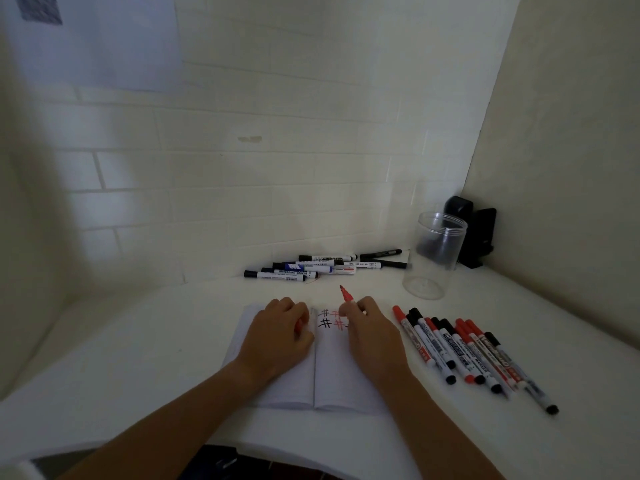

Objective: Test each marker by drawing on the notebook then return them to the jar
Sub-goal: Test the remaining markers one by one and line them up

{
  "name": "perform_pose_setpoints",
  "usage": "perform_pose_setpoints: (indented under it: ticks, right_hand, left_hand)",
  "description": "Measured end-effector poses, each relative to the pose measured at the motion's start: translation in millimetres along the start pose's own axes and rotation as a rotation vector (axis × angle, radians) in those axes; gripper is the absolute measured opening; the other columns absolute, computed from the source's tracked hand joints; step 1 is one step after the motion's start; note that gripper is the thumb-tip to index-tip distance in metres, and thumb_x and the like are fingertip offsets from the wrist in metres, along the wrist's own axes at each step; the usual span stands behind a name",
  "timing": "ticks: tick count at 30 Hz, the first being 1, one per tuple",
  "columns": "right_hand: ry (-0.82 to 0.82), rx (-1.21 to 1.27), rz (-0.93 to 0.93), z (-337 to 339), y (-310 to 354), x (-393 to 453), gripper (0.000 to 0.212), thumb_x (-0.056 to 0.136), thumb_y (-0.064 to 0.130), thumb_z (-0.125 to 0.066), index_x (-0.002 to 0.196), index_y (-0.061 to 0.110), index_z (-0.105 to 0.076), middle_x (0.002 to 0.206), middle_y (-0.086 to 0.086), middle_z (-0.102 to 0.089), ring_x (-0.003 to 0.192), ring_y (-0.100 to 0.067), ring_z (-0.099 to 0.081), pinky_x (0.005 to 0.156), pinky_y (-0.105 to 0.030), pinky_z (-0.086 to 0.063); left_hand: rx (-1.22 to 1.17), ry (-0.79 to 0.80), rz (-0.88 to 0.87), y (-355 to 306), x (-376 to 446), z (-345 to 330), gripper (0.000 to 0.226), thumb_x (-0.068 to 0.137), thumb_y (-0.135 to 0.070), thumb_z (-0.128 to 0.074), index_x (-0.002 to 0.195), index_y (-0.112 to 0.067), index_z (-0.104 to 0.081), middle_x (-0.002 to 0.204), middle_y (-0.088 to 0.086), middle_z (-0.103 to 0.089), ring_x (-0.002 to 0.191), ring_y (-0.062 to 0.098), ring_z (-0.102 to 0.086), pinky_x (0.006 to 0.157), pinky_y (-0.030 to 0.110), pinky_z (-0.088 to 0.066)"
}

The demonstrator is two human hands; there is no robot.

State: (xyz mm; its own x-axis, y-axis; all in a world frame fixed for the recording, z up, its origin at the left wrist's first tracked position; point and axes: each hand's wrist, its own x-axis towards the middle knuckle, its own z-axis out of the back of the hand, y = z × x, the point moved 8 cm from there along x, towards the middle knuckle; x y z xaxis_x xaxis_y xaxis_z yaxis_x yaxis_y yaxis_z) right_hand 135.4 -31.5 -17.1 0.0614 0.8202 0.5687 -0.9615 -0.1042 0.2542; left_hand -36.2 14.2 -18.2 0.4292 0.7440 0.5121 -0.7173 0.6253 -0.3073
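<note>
Red marker (345, 294) pinched in right hand (369, 329), tip up; left hand (280, 332) grips its cap; ink could smear the notebook (332, 379) underneath.

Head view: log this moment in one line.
right hand: holds red marker | left hand: holds red cap, on notebook | jar: empty

Right hand: I see my right hand (372, 336) gripping a red marker (346, 294) over the open white paper notebook (330, 375).
Left hand: my left hand (278, 337) rests on the left page, a red cap (299, 325) in its curled fingers.
Page: black and red hash marks (331, 319).
Jar: clear plastic jar (433, 256), upright near the white table's (173, 341) far right corner.
Markers: one row (464, 351) right of the notebook, one pile (311, 266) at the far edge.
</note>
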Motion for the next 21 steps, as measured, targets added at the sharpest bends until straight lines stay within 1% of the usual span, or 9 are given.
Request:
perform_pose_setpoints:
  ticks: [3,5,7,8,10,13,15,18,21]
  right_hand:
    - [-0.053,0.064,0.016,5.3,0.2,-1.1,0.02,0.096,0.013,-0.058,0.112,0.021,-0.068,0.105,0.002,-0.056,0.068,-0.01,-0.059,0.054,-0.02,-0.047]
    - [-0.098,0.082,0.01,13.9,0.7,-2.2,0.026,0.096,0.013,-0.056,0.119,0.021,-0.067,0.112,0.003,-0.06,0.078,-0.01,-0.063,0.064,-0.021,-0.05]
    - [-0.132,0.091,-0.01,21.2,-0.6,-2.8,0.033,0.097,0.012,-0.054,0.126,0.021,-0.066,0.118,0.003,-0.062,0.086,-0.008,-0.064,0.072,-0.019,-0.047]
    - [-0.148,0.11,-0.026,24.4,-2.2,-2.9,0.036,0.097,0.01,-0.053,0.13,0.02,-0.065,0.12,0.002,-0.064,0.088,-0.008,-0.063,0.073,-0.018,-0.047]
    - [-0.193,0.165,-0.07,31.8,-8.6,-2.7,0.041,0.097,0.006,-0.053,0.134,0.02,-0.062,0.119,0.002,-0.066,0.087,-0.009,-0.063,0.072,-0.021,-0.051]
    - [-0.258,0.183,-0.141,40.0,-17.6,-2.8,0.046,0.092,0.0,-0.057,0.133,0.023,-0.062,0.095,0.006,-0.069,0.066,-0.007,-0.055,0.057,-0.018,-0.042]
    - [-0.27,0.223,-0.158,43.6,-15.5,-1.6,0.037,0.094,0.008,-0.059,0.127,0.026,-0.058,0.084,0.01,-0.065,0.064,-0.006,-0.056,0.055,-0.019,-0.043]
    - [-0.224,0.371,-0.099,39.7,-6.2,0.4,0.029,0.093,0.015,-0.062,0.114,0.03,-0.049,0.076,0.015,-0.062,0.063,-0.006,-0.06,0.053,-0.025,-0.05]
    - [-0.134,0.462,0.0,31.9,4.6,-0.2,0.026,0.096,0.017,-0.064,0.108,0.03,-0.046,0.063,0.01,-0.055,0.052,-0.009,-0.055,0.045,-0.022,-0.043]
  left_hand:
    - [-0.063,0.102,-0.017,-4.9,-4.5,-5.2,0.046,0.081,-0.049,-0.037,0.113,-0.025,-0.058,0.108,-0.007,-0.052,0.097,0.011,-0.046,0.085,0.033,-0.045]
    - [-0.041,0.195,-0.056,-8.7,-9.5,-14.7,0.061,0.087,-0.062,-0.041,0.136,-0.026,-0.049,0.133,-0.005,-0.047,0.121,0.013,-0.043,0.103,0.035,-0.039]
    - [0.001,0.289,-0.052,-8.3,-13.8,-24.0,0.075,0.089,-0.074,-0.041,0.152,-0.034,-0.032,0.154,-0.005,-0.032,0.144,0.015,-0.025,0.117,0.036,-0.022]
    - [0.006,0.325,-0.032,-6.8,-15.0,-26.7,0.079,0.088,-0.078,-0.04,0.154,-0.038,-0.026,0.16,-0.006,-0.024,0.15,0.015,-0.015,0.12,0.036,-0.015]
    - [0.012,0.356,0.004,-4.6,-15.2,-28.7,0.084,0.085,-0.082,-0.04,0.156,-0.041,-0.021,0.164,-0.007,-0.017,0.153,0.014,-0.005,0.123,0.036,-0.009]
    - [0.024,0.371,0.049,-1.9,-13.9,-29.5,0.09,0.08,-0.086,-0.042,0.156,-0.043,-0.021,0.165,-0.008,-0.016,0.153,0.014,-0.005,0.124,0.038,-0.01]
    - [0.033,0.354,0.08,-0.5,-11.1,-30.0,0.092,0.078,-0.088,-0.042,0.155,-0.043,-0.023,0.164,-0.007,-0.017,0.152,0.015,-0.009,0.124,0.04,-0.012]
    - [0.039,0.313,0.115,-0.4,-6.1,-31.7,0.094,0.076,-0.09,-0.041,0.154,-0.041,-0.027,0.163,-0.005,-0.021,0.151,0.016,-0.013,0.123,0.042,-0.015]
    - [0.046,0.314,0.116,-1.7,-6.4,-32.9,0.098,0.073,-0.093,-0.029,0.154,-0.04,-0.025,0.163,-0.003,-0.02,0.151,0.017,-0.012,0.123,0.042,-0.014]
